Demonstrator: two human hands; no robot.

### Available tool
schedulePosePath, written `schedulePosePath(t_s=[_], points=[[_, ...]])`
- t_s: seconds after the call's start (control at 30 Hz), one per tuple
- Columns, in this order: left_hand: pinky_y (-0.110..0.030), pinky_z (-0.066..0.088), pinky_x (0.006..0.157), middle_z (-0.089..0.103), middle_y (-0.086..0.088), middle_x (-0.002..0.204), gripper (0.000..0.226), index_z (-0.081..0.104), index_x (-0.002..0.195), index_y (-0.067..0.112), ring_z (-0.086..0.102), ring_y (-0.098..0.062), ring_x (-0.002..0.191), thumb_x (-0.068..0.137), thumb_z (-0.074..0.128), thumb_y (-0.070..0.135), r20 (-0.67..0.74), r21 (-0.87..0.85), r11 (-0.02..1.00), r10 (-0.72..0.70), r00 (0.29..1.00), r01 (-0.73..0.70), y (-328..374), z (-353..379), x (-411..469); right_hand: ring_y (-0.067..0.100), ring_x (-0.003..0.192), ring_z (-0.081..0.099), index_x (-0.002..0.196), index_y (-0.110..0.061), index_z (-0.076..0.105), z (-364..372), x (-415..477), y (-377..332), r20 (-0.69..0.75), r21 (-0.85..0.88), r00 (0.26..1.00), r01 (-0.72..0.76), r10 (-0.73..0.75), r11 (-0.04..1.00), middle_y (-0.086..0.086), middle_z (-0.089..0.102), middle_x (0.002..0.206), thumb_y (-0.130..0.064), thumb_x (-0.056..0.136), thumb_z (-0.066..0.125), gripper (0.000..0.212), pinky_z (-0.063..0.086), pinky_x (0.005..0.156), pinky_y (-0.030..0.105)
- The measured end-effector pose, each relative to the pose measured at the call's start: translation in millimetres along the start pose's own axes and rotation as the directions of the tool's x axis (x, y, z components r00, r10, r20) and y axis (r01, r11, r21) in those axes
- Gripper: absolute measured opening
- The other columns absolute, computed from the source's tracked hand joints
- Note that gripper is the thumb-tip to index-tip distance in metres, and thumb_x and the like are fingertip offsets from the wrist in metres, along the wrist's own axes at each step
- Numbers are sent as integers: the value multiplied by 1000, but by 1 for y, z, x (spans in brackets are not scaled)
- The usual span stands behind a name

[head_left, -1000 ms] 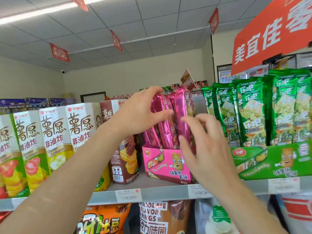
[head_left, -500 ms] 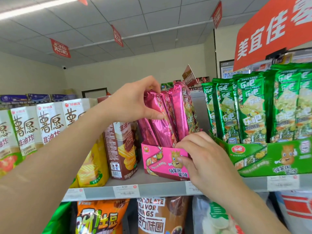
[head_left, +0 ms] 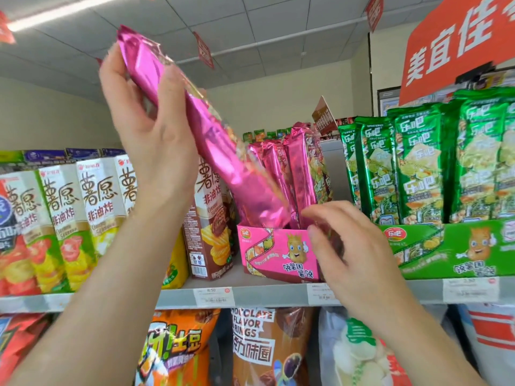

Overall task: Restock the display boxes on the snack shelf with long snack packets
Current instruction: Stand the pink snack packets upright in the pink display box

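A pink display box (head_left: 278, 253) sits on the snack shelf (head_left: 264, 295), with several long pink packets (head_left: 299, 174) upright inside. My left hand (head_left: 150, 135) grips another long pink packet (head_left: 211, 129), tilted, its top high to the left and its lower end at the box's left opening. My right hand (head_left: 351, 246) rests at the box's right front corner, fingers curled against the box; whether it grips it I cannot tell. To the right stands a green display box (head_left: 451, 249) full of long green packets (head_left: 418, 168).
White and brown upright snack cartons (head_left: 94, 213) crowd the shelf left of the pink box. Price tags (head_left: 214, 296) line the shelf edge. Large snack bags (head_left: 250, 346) fill the shelf below. A red sign (head_left: 457, 37) hangs at the upper right.
My left hand has lifted one pink packet up and leftward from the bunch, tilting it. My right hand stays low at the box's right front corner.
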State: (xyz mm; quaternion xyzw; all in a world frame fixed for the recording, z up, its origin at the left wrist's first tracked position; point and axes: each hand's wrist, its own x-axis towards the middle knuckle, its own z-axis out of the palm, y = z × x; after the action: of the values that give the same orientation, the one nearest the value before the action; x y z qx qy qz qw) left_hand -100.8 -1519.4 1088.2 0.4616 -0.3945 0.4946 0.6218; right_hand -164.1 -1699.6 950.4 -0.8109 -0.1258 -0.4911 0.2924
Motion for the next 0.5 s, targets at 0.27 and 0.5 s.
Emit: schedulePosePath(t_s=[0.27,0.5], points=[[-41,37,73,51,-3,88,21,55,106,23,46,-19,78,88,59,33,80,-78,962,-256,963,262,21,-4,-89,-4,130,46,125,-64,49,11,-43,-30,464,695,883,-408,64,592,-28,54,136,-86,65,57,65,36,111,31],[-37,39,66,55,3,70,20,58,69,28,48,-22,76,88,64,28,-7,-260,832,-509,861,490,28,-21,-114,-25,113,47,106,-74,53,19,-78,-49,455,708,876,-465,160,531,-46,56,115,-63,68,59,40,38,88,-3]])
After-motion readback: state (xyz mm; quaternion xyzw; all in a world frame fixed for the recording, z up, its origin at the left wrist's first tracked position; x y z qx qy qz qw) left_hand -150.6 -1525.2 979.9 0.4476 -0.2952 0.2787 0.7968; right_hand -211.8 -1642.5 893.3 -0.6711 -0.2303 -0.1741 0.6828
